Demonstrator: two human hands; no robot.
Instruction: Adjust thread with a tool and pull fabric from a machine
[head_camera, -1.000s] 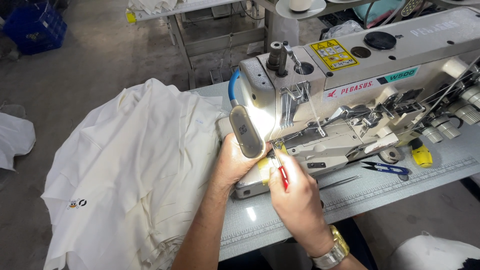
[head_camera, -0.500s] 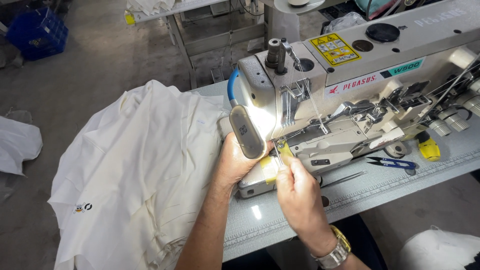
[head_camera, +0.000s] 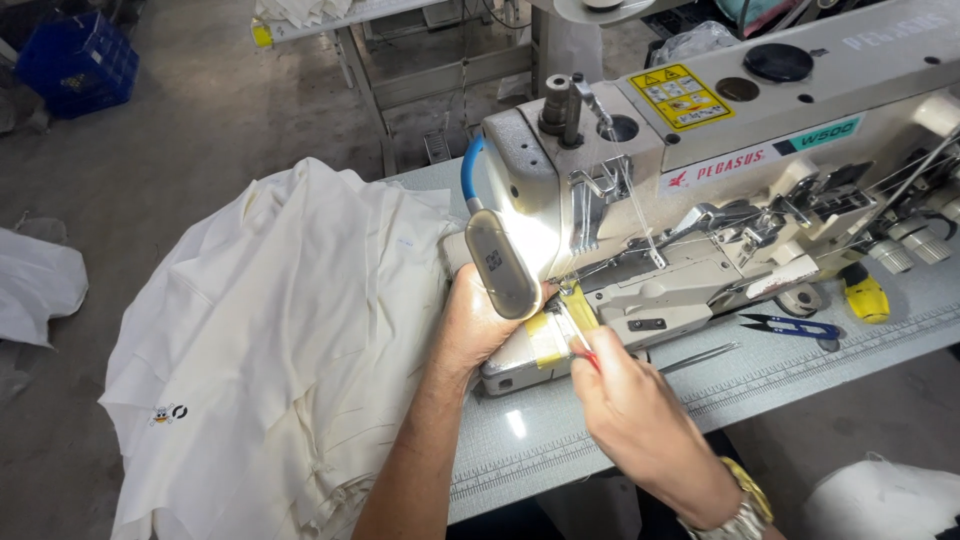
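At the centre of the frame the left hand (head_camera: 478, 325) lies curled against the front end of the cream-coloured industrial sewing machine (head_camera: 700, 200), just under its small grey oblong work lamp (head_camera: 502, 265); the lamp hides the fingertips, so I cannot tell whether they grip anything. The right hand (head_camera: 640, 420), lower right of centre, is pinched nearly closed on a thin red-handled tool (head_camera: 586, 352), its tip aimed at the needle area beside a strip of yellow tape (head_camera: 545, 340) on the machine bed. Whether the tip touches thread or metal is too small to read.

The tool looks light and stiff — a fingertip pinch near its middle seems the right hold. The thin pale threads (head_camera: 640, 215) running down the machine face would be slack and easily snagged.

A heap of cream-white soft fabric garments (head_camera: 280, 340) fills the left of the frame, draped over the pale grey table (head_camera: 620, 470). Blue-handled thread snips (head_camera: 795, 326) and slim metal tweezers (head_camera: 698, 356) lie at right, well apart from both hands.
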